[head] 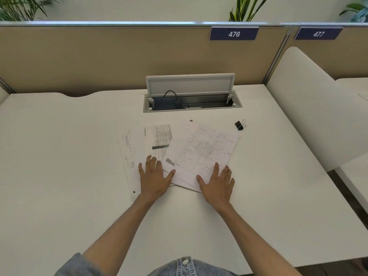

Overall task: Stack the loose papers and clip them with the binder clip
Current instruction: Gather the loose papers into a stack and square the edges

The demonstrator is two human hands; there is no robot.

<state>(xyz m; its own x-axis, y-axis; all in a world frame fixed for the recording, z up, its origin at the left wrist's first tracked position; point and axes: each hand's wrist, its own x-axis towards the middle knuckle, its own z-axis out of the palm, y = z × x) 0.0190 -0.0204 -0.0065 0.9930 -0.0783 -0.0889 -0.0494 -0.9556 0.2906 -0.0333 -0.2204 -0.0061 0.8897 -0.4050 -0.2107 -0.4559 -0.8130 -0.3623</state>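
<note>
Left hand (pixel 153 176) and right hand (pixel 217 182), both spread flat, pin the fanned papers (pixel 199 150) to the counter (pixel 59 156), likely to gather them; binder clip (pixel 240 124) waits apart.

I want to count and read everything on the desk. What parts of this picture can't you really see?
Head view only:
- Print on the papers: too small and blurred to read.
- Number of sheets: they overlap, and the left hand and right hand cover the near edges.
- Inside the open cable box: shadowed.
- Binder clip: too small for detail.
</note>
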